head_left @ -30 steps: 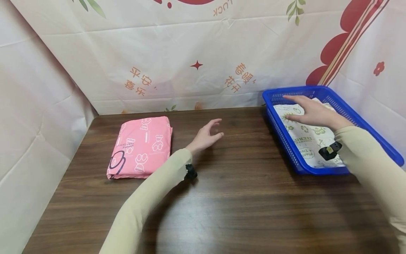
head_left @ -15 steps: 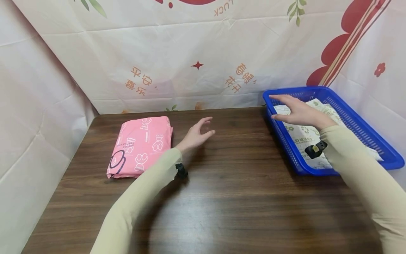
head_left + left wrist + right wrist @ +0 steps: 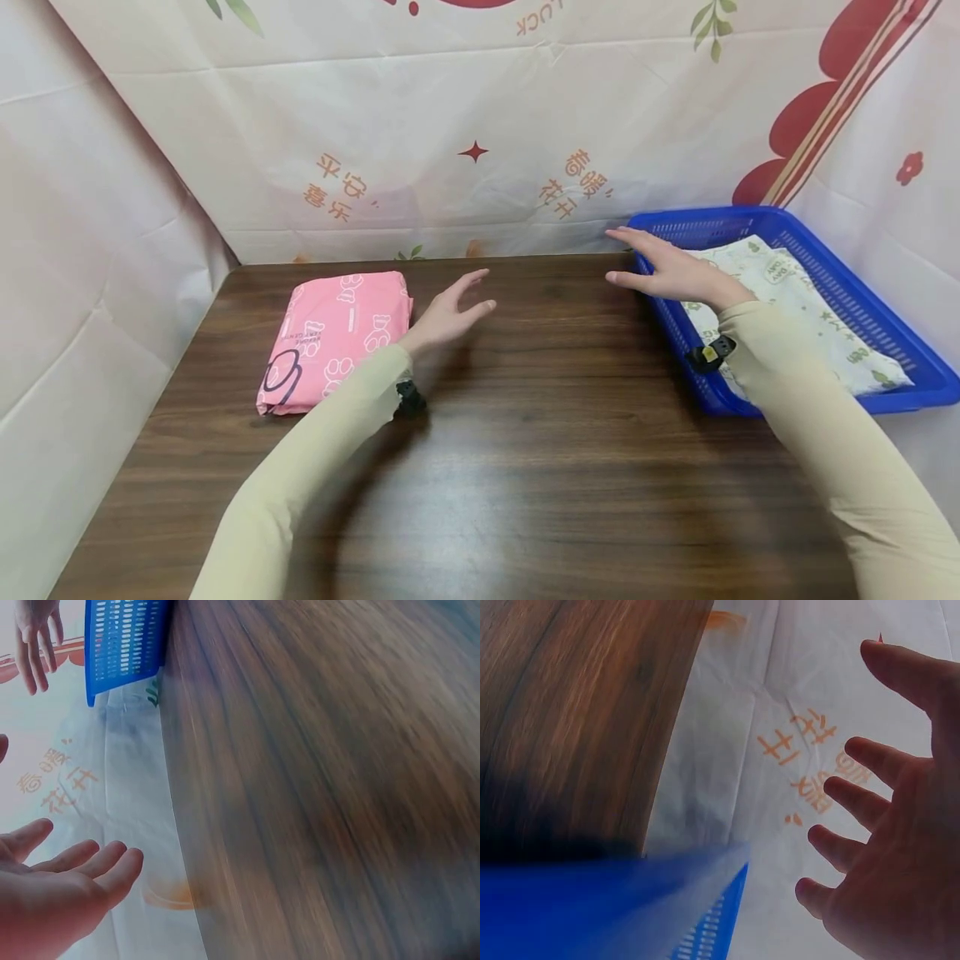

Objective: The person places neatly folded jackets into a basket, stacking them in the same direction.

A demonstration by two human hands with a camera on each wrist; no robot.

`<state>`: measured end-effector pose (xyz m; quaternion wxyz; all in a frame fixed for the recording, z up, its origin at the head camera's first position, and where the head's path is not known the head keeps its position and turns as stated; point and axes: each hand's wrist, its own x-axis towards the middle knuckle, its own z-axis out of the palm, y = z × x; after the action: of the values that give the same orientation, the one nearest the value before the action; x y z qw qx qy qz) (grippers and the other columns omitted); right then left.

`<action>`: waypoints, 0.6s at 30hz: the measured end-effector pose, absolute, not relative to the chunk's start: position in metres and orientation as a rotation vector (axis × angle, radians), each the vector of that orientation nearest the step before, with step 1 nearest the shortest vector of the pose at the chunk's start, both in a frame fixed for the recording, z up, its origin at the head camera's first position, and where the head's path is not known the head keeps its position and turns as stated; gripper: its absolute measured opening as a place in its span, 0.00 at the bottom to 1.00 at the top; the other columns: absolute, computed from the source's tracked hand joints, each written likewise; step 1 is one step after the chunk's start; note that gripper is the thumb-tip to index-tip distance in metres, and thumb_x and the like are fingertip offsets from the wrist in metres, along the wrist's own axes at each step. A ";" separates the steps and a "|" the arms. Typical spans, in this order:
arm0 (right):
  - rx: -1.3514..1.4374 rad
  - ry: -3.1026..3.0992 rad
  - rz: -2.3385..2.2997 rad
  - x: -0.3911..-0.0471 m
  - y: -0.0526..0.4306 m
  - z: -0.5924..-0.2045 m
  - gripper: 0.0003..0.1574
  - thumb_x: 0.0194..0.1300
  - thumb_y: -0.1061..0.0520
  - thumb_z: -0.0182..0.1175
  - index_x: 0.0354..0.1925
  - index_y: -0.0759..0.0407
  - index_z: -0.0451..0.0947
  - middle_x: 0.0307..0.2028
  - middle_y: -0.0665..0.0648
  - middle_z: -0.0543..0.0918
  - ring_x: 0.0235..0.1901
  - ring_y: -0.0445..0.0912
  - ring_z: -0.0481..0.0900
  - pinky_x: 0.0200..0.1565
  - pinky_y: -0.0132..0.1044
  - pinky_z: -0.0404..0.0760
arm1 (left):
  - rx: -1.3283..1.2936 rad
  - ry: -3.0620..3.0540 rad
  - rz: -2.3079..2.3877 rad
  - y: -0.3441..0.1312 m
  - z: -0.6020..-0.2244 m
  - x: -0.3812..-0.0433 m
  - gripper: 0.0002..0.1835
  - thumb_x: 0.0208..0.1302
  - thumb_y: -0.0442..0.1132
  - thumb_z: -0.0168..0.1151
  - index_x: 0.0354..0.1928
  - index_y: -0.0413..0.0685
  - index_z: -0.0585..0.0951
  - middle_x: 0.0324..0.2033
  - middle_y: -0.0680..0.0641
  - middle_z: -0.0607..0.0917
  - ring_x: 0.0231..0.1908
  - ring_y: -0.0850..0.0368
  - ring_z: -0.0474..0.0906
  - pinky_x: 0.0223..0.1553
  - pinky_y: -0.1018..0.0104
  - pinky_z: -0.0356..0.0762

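Observation:
My left hand (image 3: 447, 315) hovers over the table just right of a folded pink cloth item (image 3: 337, 333) with white bear prints, its fingers loosely extended and holding nothing. In the left wrist view, the palm and fingers of the left hand (image 3: 67, 892) show relaxed. Above the left rim of a blue plastic basket (image 3: 817, 250), my right hand (image 3: 671, 271) is spread with nothing in it. Inside the basket lies a folded white cloth item (image 3: 810, 308) with green prints, partly covered by the right forearm. The right wrist view shows the right hand's (image 3: 885, 817) fingers apart, beside the basket (image 3: 712, 922).
Both things rest on a dark wood-grain table (image 3: 525, 467). A white printed curtain (image 3: 420, 117) hangs behind the table and along its sides. The basket stands at the back right corner, close to the curtain.
My right hand has moved left from over the basket's middle to its left rim, uncovering more of the white cloth item. My left hand has drifted left toward the pink one.

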<state>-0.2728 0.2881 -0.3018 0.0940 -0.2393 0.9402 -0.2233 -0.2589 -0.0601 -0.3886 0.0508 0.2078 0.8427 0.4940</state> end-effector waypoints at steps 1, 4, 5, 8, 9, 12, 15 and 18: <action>-0.703 2.782 -0.667 -0.273 0.286 -0.303 0.49 0.69 0.42 0.57 0.76 0.56 0.46 0.74 0.65 0.44 0.72 0.61 0.36 0.66 0.65 0.41 | 0.636 2.576 1.489 -0.062 -0.388 -0.259 0.32 0.68 0.48 0.59 0.72 0.56 0.63 0.68 0.44 0.67 0.65 0.50 0.64 0.64 0.53 0.61; -0.699 2.766 -0.688 -0.273 0.281 -0.305 0.48 0.70 0.41 0.55 0.77 0.54 0.45 0.75 0.63 0.42 0.73 0.59 0.33 0.66 0.65 0.37 | 0.644 2.624 1.421 -0.066 -0.387 -0.260 0.33 0.69 0.49 0.58 0.73 0.57 0.62 0.69 0.47 0.65 0.65 0.50 0.64 0.65 0.55 0.60; -0.702 2.760 -0.696 -0.274 0.279 -0.305 0.48 0.70 0.41 0.55 0.77 0.54 0.45 0.75 0.63 0.41 0.73 0.59 0.32 0.66 0.65 0.36 | 0.647 2.638 1.398 -0.067 -0.387 -0.260 0.33 0.69 0.50 0.58 0.73 0.57 0.61 0.69 0.48 0.65 0.66 0.51 0.63 0.65 0.55 0.59; -0.721 2.750 -0.711 -0.275 0.272 -0.308 0.48 0.70 0.41 0.54 0.76 0.55 0.45 0.75 0.63 0.41 0.73 0.59 0.32 0.66 0.65 0.36 | 0.654 2.662 1.346 -0.071 -0.387 -0.260 0.34 0.69 0.50 0.57 0.74 0.58 0.59 0.71 0.49 0.62 0.67 0.51 0.60 0.66 0.56 0.57; -0.727 2.749 -0.712 -0.275 0.270 -0.309 0.48 0.70 0.41 0.54 0.76 0.55 0.45 0.75 0.63 0.42 0.73 0.59 0.32 0.65 0.65 0.36 | 0.656 2.667 1.336 -0.073 -0.387 -0.260 0.35 0.70 0.51 0.57 0.75 0.58 0.58 0.71 0.49 0.62 0.68 0.51 0.59 0.66 0.56 0.56; -0.735 2.746 -0.712 -0.276 0.263 -0.313 0.47 0.70 0.41 0.54 0.76 0.55 0.46 0.75 0.63 0.42 0.73 0.59 0.32 0.65 0.65 0.36 | 0.670 2.678 1.317 -0.078 -0.387 -0.260 0.35 0.70 0.50 0.56 0.75 0.58 0.56 0.72 0.48 0.60 0.69 0.52 0.56 0.67 0.57 0.53; -0.739 2.743 -0.698 -0.277 0.258 -0.317 0.47 0.71 0.40 0.53 0.77 0.54 0.45 0.75 0.62 0.41 0.73 0.58 0.32 0.66 0.63 0.36 | 0.687 2.688 1.304 -0.085 -0.385 -0.259 0.36 0.70 0.50 0.57 0.76 0.58 0.56 0.72 0.48 0.59 0.70 0.53 0.54 0.68 0.57 0.51; -0.746 2.745 -0.689 -0.277 0.254 -0.320 0.47 0.71 0.40 0.52 0.77 0.53 0.44 0.75 0.62 0.40 0.73 0.58 0.32 0.67 0.62 0.36 | 0.699 2.695 1.285 -0.093 -0.383 -0.258 0.37 0.70 0.49 0.57 0.76 0.57 0.55 0.72 0.49 0.58 0.70 0.53 0.53 0.68 0.56 0.50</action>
<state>-0.2775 0.2537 -0.3202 0.1073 -0.2535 0.9325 -0.2340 -0.2578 -0.0931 -0.3827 0.0377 0.2279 0.8782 0.4188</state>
